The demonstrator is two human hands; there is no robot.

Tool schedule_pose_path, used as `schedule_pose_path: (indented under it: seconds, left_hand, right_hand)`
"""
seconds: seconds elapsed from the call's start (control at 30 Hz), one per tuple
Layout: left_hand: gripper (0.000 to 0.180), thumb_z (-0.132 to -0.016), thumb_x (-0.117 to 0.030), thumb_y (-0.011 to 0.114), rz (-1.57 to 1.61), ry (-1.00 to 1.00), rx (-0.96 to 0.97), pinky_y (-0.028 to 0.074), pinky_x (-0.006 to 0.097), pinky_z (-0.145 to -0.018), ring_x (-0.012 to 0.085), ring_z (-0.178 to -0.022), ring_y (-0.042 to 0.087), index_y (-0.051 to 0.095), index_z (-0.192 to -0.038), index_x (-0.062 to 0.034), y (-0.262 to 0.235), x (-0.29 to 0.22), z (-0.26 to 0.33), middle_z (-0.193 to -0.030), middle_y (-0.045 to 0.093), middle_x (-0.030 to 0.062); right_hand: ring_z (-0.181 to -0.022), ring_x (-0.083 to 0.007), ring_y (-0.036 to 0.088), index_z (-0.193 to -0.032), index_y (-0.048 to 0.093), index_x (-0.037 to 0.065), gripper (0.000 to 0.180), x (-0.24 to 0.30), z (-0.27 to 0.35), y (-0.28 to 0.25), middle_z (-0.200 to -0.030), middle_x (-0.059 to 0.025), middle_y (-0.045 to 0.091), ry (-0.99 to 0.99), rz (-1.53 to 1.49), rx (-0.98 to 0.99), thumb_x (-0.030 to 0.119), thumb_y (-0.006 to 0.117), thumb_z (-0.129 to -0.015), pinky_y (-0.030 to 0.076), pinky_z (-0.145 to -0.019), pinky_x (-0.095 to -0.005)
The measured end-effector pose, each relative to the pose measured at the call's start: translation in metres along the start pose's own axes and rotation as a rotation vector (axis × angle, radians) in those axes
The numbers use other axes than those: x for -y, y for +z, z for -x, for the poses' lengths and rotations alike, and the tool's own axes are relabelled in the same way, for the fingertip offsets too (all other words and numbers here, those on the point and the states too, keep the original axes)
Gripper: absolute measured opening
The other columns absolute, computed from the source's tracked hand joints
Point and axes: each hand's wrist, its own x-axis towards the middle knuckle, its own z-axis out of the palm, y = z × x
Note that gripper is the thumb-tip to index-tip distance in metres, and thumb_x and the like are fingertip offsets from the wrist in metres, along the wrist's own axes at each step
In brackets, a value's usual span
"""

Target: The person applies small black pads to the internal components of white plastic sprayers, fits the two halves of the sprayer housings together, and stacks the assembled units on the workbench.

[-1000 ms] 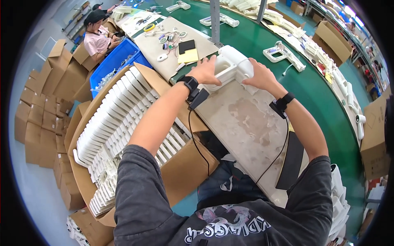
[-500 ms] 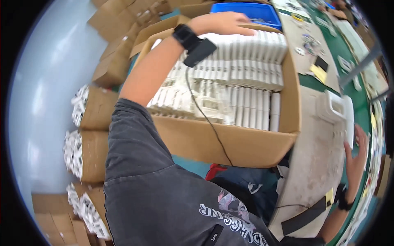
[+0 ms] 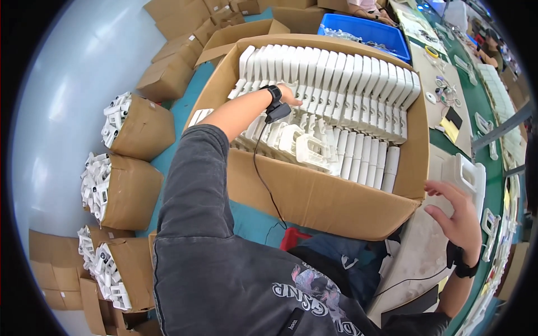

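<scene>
A large open cardboard box (image 3: 319,196) stands in front of me, packed with rows of white plastic parts (image 3: 336,73). My left hand (image 3: 288,95) reaches into it from the left, down at the middle of the rows; most of its fingers are hidden, so I cannot tell whether they grip a part. Loose cream-white plastic frames (image 3: 311,152) lie tilted near the box's front wall, just below that hand. My right hand (image 3: 457,215) is empty, fingers apart, over the bench by the box's right front corner. Near it, a white plastic housing (image 3: 464,175) lies on the bench.
Cardboard boxes full of white parts (image 3: 140,126) line the floor at left. A blue bin (image 3: 367,35) sits behind the large box. Along the right runs a workbench (image 3: 417,255) with yellow tape (image 3: 431,51) and small parts. A cable (image 3: 263,179) hangs from my left wrist.
My left hand has dropped from above the box's far side into its middle. My right hand has moved left, toward the box's corner. The view has shifted.
</scene>
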Motion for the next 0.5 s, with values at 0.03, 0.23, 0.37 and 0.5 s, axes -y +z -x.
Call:
schedule_pose_path:
  seconds: [0.03,0.23,0.37,0.5]
  left_hand:
    - [0.080,-0.079,-0.072,0.056,-0.188,0.011,0.003,0.047,0.038,-0.101,0.0338,-0.113,0.064,0.070,-0.119,-0.0041,0.008,0.002,-0.010,-0.120,0.068,0.0188]
    - [0.046,-0.073,-0.045,0.075,0.471,0.158,-0.165,0.053,0.033,-0.067,0.0193,-0.075,0.063,0.075,-0.087,-0.0019,-0.030,0.036,0.036,-0.084,0.070,0.0105]
    - [0.055,-0.082,-0.027,0.074,0.902,0.391,-0.497,0.051,0.024,-0.073,0.0119,-0.081,0.061,0.053,-0.125,0.0007,-0.087,0.038,0.137,-0.097,0.065,0.0062]
    - [0.039,-0.086,-0.028,0.073,0.896,0.646,-0.257,0.051,0.026,-0.072,0.0081,-0.080,0.062,0.062,-0.113,-0.0025,-0.155,-0.073,0.237,-0.094,0.067,0.0027]
  right_hand:
    - [-0.094,-0.0266,0.064,-0.119,0.063,-0.002,0.043,0.004,-0.001,0.000,-0.102,-0.0134,0.068,-0.040,0.011,-0.002,0.003,0.073,-0.077,0.050,-0.087,-0.0353]
    - [-0.094,-0.0278,0.065,-0.118,0.064,-0.002,0.042,0.004,0.024,-0.012,-0.103,-0.0149,0.069,0.018,-0.087,-0.013,-0.001,0.071,-0.077,0.050,-0.087,-0.0368]
    - [-0.105,-0.0303,0.064,-0.121,0.063,-0.001,0.046,0.001,0.012,-0.015,-0.113,-0.0157,0.068,-0.028,0.020,-0.173,-0.004,0.070,-0.076,0.048,-0.096,-0.0369]
    - [-0.131,-0.0351,0.047,-0.139,0.056,0.013,0.073,-0.004,-0.043,-0.011,-0.146,-0.0109,0.049,-0.420,0.646,-0.548,-0.006,0.071,-0.070,0.043,-0.106,-0.0446]
